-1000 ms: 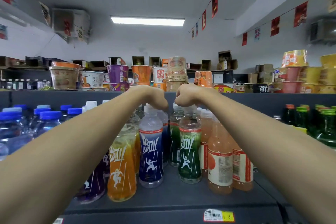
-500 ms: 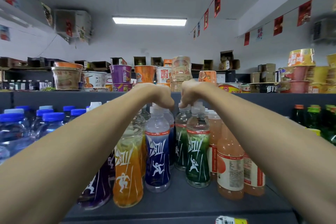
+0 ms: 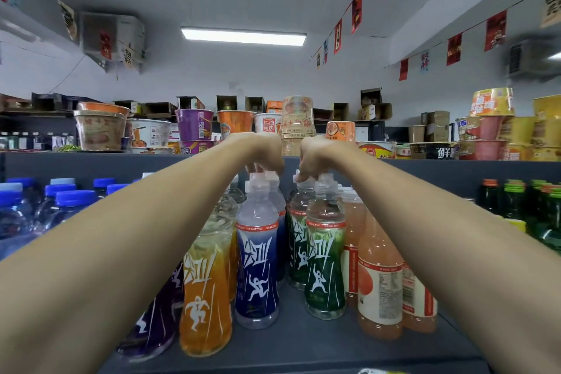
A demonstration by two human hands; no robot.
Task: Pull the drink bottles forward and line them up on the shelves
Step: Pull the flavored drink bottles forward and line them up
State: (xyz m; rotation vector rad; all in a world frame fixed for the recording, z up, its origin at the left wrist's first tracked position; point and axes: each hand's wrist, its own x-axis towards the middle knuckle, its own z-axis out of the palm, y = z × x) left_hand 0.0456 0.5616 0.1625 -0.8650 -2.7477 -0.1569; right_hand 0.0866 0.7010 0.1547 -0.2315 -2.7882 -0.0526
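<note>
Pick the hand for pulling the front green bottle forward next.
Right. The right hand curls its fingers at the cap of the green bottle, directly above it. The left hand is busy gripping the cap of the blue bottle and would likely have to cross over.

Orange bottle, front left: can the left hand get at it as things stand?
Probably yes. The orange bottle stands at the shelf front, nothing before it; the left hand has its grip on the cap of a blue bottle and must let go first.

Glossy plastic bottles (image 3: 257, 267), matt shelf (image 3: 303, 343)
</note>
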